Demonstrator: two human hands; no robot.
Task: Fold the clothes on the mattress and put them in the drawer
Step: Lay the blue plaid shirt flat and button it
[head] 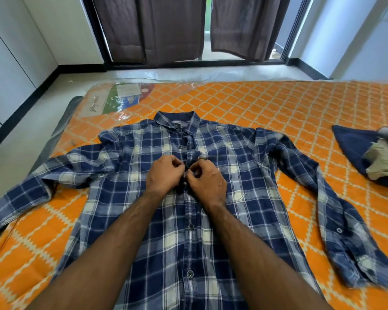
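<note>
Head view, taking the plaid shirt (211, 220) as the landmark: it lies face up and spread flat on the orange patterned mattress (278, 104), collar pointing away from the person and both sleeves stretched out to the sides. Left of the shirt, the mattress edge meets a pale floor (43, 113), and a printed label (119, 97) under the clear plastic wrap sits beyond the shirt's left shoulder. The shirt's left-hand sleeve (27, 191) runs out toward the near left corner of the mattress.

Over the shirt's chest, on the button placket, both hands meet. The left hand (164, 173) is curled closed, its fingertips pinching the placket fabric just left of the button line. The right hand (207, 177) is likewise curled, pinching the cloth just right of it, the two sets of fingertips almost touching. Whether a button sits between them is hidden by the fingers. Dark buttons (190, 274) show lower down the placket, nearer the person.

Right of the shirt, its other sleeve (336, 211) bends down toward the near edge. Farther right, apart from the shirt, lies a small heap of clothes (372, 153), navy and khaki. Beyond the shirt's collar, brown curtains (157, 30) hang at a sliding door.
</note>
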